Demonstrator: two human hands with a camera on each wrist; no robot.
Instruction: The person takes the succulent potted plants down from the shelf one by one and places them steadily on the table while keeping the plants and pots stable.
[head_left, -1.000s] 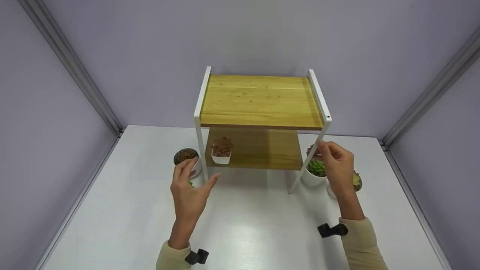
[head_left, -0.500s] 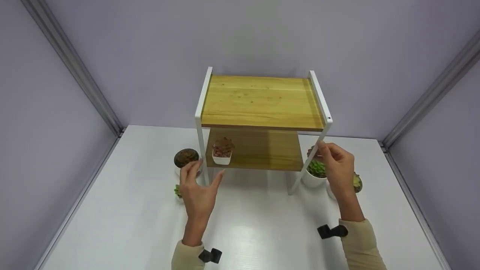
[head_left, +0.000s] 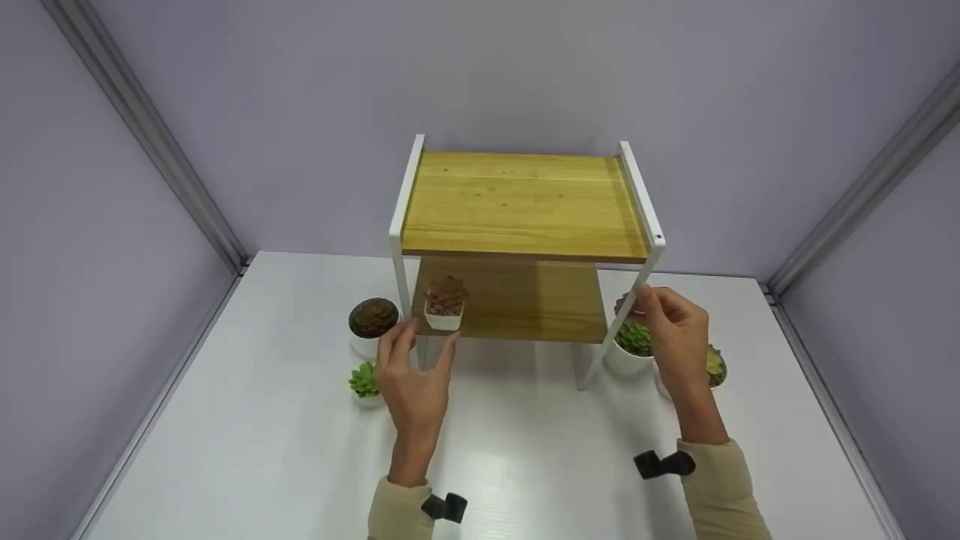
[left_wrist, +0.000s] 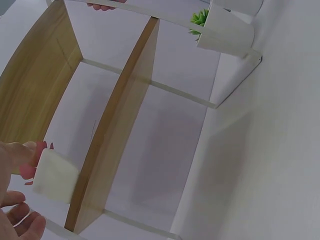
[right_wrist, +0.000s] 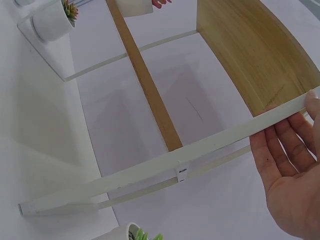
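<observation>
A small white square pot with a reddish-brown succulent [head_left: 444, 309] stands at the left end of the lower wooden shelf [head_left: 532, 307] of a two-tier white-framed rack. Just in front of it is my left hand [head_left: 414, 382], thumb spread apart from the fingers, the thumb tip near the pot's lower right corner. In the left wrist view, the thumb overlaps the red leaves beside the white pot [left_wrist: 56, 176]. My right hand [head_left: 677, 334] holds the rack's front right post [right_wrist: 215, 142], thumb in front and fingers behind.
Left of the rack stand a dark succulent in a white pot [head_left: 373, 319] and a small green one [head_left: 365, 381]. To the right are a green succulent [head_left: 634, 339] and another potted plant [head_left: 716, 366], partly behind the right hand. The upper shelf [head_left: 525, 202] overhangs the lower one.
My left hand has moved right and slightly forward, from beside the left-hand plants to the pot on the lower shelf, uncovering the small green succulent. The right hand stays on the post.
</observation>
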